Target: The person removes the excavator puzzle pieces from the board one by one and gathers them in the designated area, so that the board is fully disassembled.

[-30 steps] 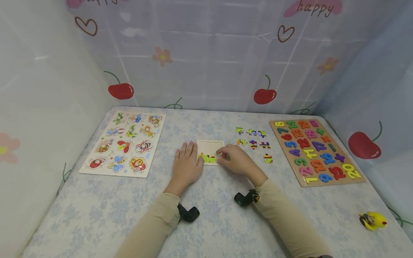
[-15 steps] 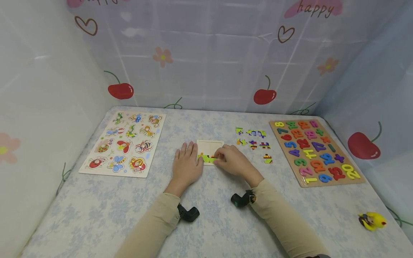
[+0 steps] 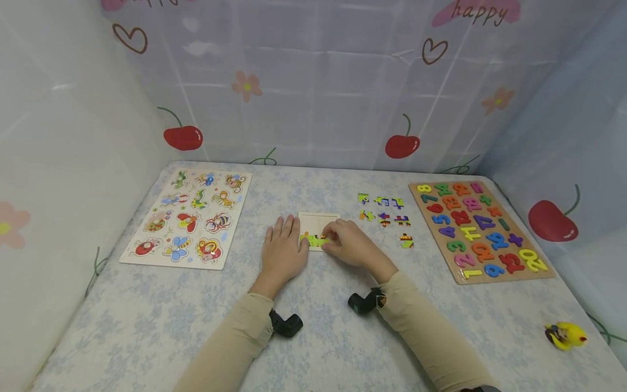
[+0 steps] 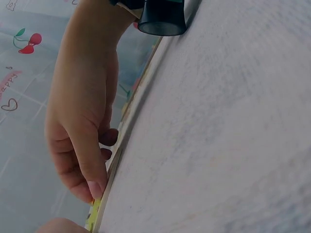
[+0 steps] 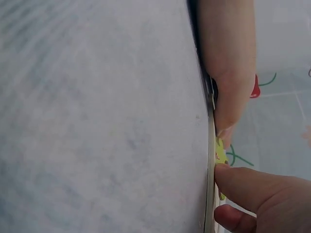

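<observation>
A small wooden puzzle tray (image 3: 318,222) lies mid-table, with yellow-green jigsaw pieces (image 3: 309,240) along its near side. My left hand (image 3: 285,247) rests flat at the tray's left edge, fingers straight and thumb against the rim. At the tray's near right, my right hand (image 3: 352,245) pinches a puzzle piece between thumb and curled fingers, low over the row. The right wrist view shows yellow-green puzzle pieces (image 5: 220,151) by the right thumb (image 5: 243,182); the fingers mostly hide the held piece. Seen from the left wrist, the right thumb and fingertips (image 4: 95,189) meet right at the tray.
Several loose jigsaw pieces (image 3: 383,219) lie right of the tray. An insect puzzle board (image 3: 188,218) is at the left, a number puzzle board (image 3: 477,231) at the right. A yellow toy figure (image 3: 566,335) sits near the right edge. A printed curtain (image 3: 313,109) closes the back.
My right hand has moved slightly left along the near side of the tray, its fingertips now over the row of pieces. The left hand has stayed in place.
</observation>
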Demonstrator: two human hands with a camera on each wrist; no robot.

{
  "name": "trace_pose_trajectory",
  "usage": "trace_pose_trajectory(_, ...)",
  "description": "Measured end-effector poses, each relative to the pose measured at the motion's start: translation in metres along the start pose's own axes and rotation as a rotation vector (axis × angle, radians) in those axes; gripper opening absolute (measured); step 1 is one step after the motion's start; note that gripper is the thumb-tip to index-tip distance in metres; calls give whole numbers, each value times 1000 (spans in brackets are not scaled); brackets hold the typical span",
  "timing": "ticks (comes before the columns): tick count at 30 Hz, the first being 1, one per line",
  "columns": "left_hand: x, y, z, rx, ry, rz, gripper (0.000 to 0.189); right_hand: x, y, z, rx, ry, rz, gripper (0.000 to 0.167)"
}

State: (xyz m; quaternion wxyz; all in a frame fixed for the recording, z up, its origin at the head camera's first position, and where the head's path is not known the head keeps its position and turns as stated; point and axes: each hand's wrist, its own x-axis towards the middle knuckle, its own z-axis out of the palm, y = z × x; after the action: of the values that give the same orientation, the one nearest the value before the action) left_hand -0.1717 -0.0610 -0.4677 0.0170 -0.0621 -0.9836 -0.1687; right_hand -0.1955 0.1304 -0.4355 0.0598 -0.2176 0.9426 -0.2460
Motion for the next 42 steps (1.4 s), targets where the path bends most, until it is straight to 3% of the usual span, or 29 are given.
trace_pose_trajectory(8, 0, 1, 1, -1, -7, 0, 64, 1, 0, 0, 211, -2, 46, 13)
trace_pose_trajectory(15, -1, 4, 0, -8, -12, -6, 64, -10, 8, -10, 283, 52, 111, 13)
trace_pose_trajectory(33, -1, 0, 1, -20, 7, 2, 64, -51, 84, -57, 145, 100, 290, 18)
trace_pose_trajectory(42, 0, -1, 2, -29, 15, 5, 64, -62, 101, -68, 131, 84, 354, 18)
